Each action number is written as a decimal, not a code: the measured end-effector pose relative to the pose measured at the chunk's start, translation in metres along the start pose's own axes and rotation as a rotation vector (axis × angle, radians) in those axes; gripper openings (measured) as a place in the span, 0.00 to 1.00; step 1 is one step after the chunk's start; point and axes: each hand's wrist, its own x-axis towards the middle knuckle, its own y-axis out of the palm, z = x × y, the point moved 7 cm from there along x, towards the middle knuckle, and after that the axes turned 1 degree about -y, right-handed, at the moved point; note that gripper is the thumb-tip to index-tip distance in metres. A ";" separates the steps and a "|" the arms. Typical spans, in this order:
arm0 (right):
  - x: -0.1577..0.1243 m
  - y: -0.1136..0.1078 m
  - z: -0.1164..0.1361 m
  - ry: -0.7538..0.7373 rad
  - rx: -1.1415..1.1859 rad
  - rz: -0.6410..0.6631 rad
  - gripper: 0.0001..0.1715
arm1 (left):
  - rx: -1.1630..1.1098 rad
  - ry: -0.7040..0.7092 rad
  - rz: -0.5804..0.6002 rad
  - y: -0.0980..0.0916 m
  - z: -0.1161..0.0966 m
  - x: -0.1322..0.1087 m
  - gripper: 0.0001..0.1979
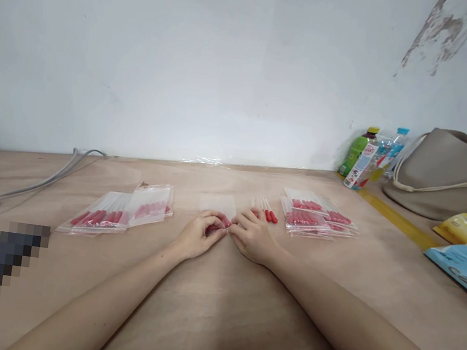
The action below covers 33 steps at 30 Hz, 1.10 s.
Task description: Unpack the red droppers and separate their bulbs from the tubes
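Observation:
A clear plastic bag (218,203) lies on the table with red pieces showing near its front edge. My left hand (202,234) is closed on the left part of that front edge, fingers bent. Close beside it, my right hand (254,236) pinches the same edge, and the fingertips of both hands nearly meet. The fingers partly cover the bag's red contents. Just behind my right hand lie a few loose slim red-handled pieces (270,216) with thin pale shafts; their exact kind is unclear.
Filled bags of red pieces lie in a left group (101,215) and a right stack (308,216). Bottles (359,151) and a grey-beige bag (443,180) stand at the back right, near a blue packet (462,271). A grey cable (55,174) crosses the left side.

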 end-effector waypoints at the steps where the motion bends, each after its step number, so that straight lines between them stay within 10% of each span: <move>1: 0.000 0.000 0.000 -0.006 -0.001 0.011 0.12 | -0.001 0.003 0.016 0.001 0.000 0.000 0.06; 20: 0.008 0.010 0.008 -0.001 -0.068 0.099 0.11 | 0.170 0.001 0.027 0.009 -0.001 -0.003 0.05; 28: 0.004 0.009 0.008 -0.081 0.090 0.180 0.10 | -0.003 -0.207 -0.217 -0.014 0.025 -0.006 0.08; 33: -0.009 -0.001 -0.007 0.047 0.323 0.175 0.08 | 0.174 -0.067 0.025 -0.014 0.022 -0.004 0.18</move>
